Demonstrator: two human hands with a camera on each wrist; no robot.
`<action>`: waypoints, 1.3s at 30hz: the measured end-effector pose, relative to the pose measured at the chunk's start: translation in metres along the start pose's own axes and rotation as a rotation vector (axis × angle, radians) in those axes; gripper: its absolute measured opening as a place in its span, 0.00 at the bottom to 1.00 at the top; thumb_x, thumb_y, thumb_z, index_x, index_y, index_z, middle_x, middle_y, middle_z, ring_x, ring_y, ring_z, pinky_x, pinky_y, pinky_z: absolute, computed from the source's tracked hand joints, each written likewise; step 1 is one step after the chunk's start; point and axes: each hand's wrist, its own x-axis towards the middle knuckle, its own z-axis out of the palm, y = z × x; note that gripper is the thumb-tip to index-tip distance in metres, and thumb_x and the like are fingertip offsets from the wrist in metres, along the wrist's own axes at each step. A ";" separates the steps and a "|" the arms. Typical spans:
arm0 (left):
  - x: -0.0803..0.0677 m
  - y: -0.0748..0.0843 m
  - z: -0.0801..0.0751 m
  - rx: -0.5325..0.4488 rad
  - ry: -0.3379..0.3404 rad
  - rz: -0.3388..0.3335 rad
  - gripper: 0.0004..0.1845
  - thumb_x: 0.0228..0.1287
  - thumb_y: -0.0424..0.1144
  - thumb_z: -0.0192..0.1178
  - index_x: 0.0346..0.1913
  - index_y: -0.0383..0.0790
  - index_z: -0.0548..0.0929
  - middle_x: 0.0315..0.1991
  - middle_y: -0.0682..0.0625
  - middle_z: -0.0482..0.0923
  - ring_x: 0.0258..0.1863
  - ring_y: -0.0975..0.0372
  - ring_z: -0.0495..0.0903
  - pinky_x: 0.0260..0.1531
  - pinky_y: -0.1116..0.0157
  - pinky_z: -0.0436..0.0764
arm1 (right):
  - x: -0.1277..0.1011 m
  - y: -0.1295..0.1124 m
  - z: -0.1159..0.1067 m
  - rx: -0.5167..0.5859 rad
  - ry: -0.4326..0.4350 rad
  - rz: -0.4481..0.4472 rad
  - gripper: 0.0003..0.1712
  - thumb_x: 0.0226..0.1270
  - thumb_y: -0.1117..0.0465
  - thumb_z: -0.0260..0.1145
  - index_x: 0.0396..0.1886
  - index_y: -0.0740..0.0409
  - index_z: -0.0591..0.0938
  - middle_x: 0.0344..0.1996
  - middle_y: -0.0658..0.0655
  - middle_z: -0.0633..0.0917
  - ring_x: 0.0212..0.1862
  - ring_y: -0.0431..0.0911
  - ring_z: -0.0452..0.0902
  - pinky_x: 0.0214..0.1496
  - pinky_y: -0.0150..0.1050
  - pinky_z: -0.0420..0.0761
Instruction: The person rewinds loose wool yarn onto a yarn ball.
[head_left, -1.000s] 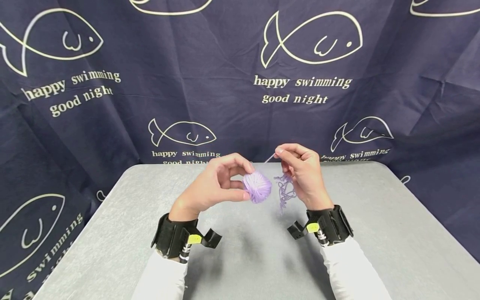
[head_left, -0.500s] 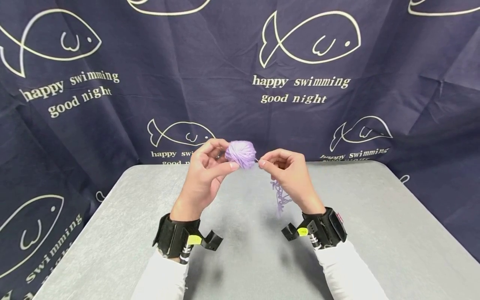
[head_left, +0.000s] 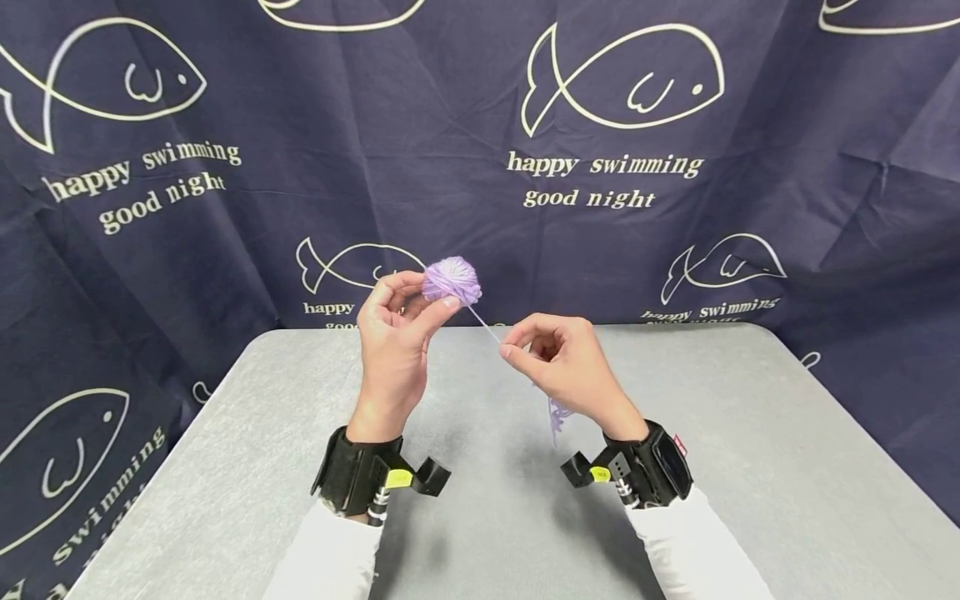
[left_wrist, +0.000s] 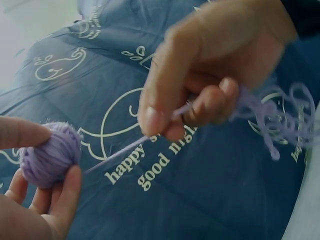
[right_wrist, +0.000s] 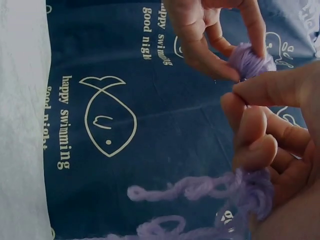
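Note:
A small ball of lilac yarn (head_left: 452, 280) is held up between the thumb and fingers of my left hand (head_left: 393, 342). From the ball a taut strand (left_wrist: 117, 156) runs down to my right hand (head_left: 558, 362), which pinches it between thumb and forefinger. Loose, crinkled yarn (right_wrist: 195, 187) trails from the curled fingers of the right hand; in the head view only a bit of it shows below that hand. The two hands are apart, with the ball higher than the right hand.
Beneath the hands lies a grey table (head_left: 255, 450). A dark blue curtain (head_left: 465, 192) with white fish drawings and lettering hangs behind it. Each wrist wears a black strap (head_left: 360, 471) with a camera mount.
My left hand has risen and moved left with the yarn ball, turning it. My right hand first neared the ball, then drew down and left, and the strand between them has lengthened.

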 end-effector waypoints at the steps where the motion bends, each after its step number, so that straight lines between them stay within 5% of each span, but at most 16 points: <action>1: 0.000 -0.001 0.000 0.022 0.004 0.024 0.21 0.50 0.12 0.62 0.41 0.40 0.79 0.40 0.47 0.78 0.35 0.61 0.82 0.42 0.66 0.86 | 0.000 -0.001 0.000 -0.002 -0.006 0.001 0.03 0.62 0.67 0.74 0.32 0.55 0.88 0.13 0.50 0.74 0.14 0.42 0.65 0.14 0.32 0.63; 9: 0.003 -0.007 -0.005 0.299 0.043 0.181 0.21 0.46 0.13 0.68 0.41 0.36 0.79 0.41 0.48 0.78 0.38 0.61 0.81 0.38 0.69 0.85 | -0.002 -0.007 0.000 0.088 -0.015 -0.025 0.03 0.61 0.69 0.73 0.33 0.59 0.88 0.14 0.51 0.76 0.14 0.42 0.66 0.13 0.32 0.64; 15: 0.003 -0.009 -0.010 0.544 -0.035 0.211 0.20 0.47 0.15 0.70 0.44 0.29 0.79 0.45 0.44 0.77 0.40 0.59 0.80 0.40 0.66 0.87 | -0.002 -0.010 -0.004 0.175 0.020 -0.062 0.03 0.61 0.70 0.72 0.34 0.66 0.86 0.16 0.55 0.79 0.14 0.41 0.66 0.13 0.33 0.67; 23: 0.002 -0.010 -0.016 0.737 -0.257 0.153 0.19 0.46 0.17 0.67 0.44 0.29 0.81 0.45 0.43 0.79 0.41 0.56 0.81 0.43 0.62 0.87 | -0.001 -0.012 -0.013 0.284 0.106 -0.056 0.03 0.62 0.70 0.72 0.35 0.66 0.86 0.21 0.57 0.82 0.16 0.44 0.68 0.17 0.33 0.69; 33: 0.000 -0.008 -0.020 0.864 -0.594 0.013 0.20 0.46 0.17 0.66 0.43 0.35 0.81 0.44 0.46 0.79 0.42 0.57 0.82 0.45 0.64 0.86 | 0.002 -0.013 -0.018 0.460 0.191 -0.010 0.02 0.63 0.72 0.71 0.33 0.64 0.87 0.25 0.57 0.86 0.17 0.43 0.65 0.15 0.35 0.63; 39: -0.001 -0.007 -0.020 0.808 -0.807 -0.045 0.19 0.47 0.18 0.66 0.42 0.38 0.81 0.44 0.49 0.79 0.42 0.58 0.82 0.44 0.63 0.86 | 0.004 -0.009 -0.021 0.539 0.222 -0.013 0.06 0.63 0.76 0.67 0.32 0.65 0.87 0.24 0.55 0.86 0.16 0.42 0.63 0.16 0.32 0.61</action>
